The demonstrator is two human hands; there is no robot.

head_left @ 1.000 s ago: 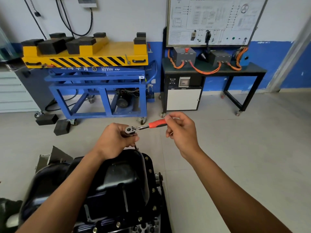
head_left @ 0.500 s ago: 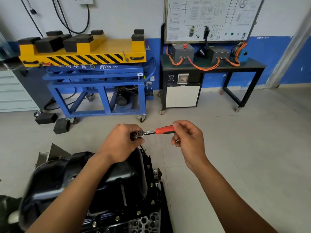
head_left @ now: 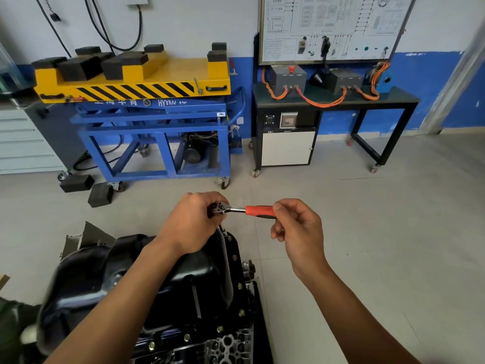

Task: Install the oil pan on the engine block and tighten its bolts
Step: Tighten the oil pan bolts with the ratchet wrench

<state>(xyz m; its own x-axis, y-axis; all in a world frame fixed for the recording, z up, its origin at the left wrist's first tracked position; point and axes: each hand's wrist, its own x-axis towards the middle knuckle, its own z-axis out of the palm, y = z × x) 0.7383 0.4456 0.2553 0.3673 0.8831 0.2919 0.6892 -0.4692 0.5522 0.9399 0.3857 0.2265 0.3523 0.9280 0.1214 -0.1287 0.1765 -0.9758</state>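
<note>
Beneath my forearms, low in the view, the black oil pan (head_left: 147, 285) sits on the engine block (head_left: 231, 348). Its long axis runs away from me, and a row of bolts (head_left: 234, 257) shows down its right flange. Over the far right corner my left hand (head_left: 191, 224) cups the head of the ratchet (head_left: 236, 209), fingers curled round it. A thin extension (head_left: 223, 232) drops from the head toward the flange, but my hand hides the socket and the bolt under it. The ratchet's long axis lies about level and points right, away from the pan. My right hand (head_left: 296, 232) pinches the red grip near its end between thumb and fingers, the other fingers loosely bent. The left hand is the nearer one, directly above the pan's corner, while the right hangs out over the floor (head_left: 380, 245) beside the block. I judge this to be the tightening of that corner bolt. The coming swing needs the handle to sweep level about the extension while the left hand steadies the head. Whether the flange bolts nearer me are tight I cannot tell.
</note>
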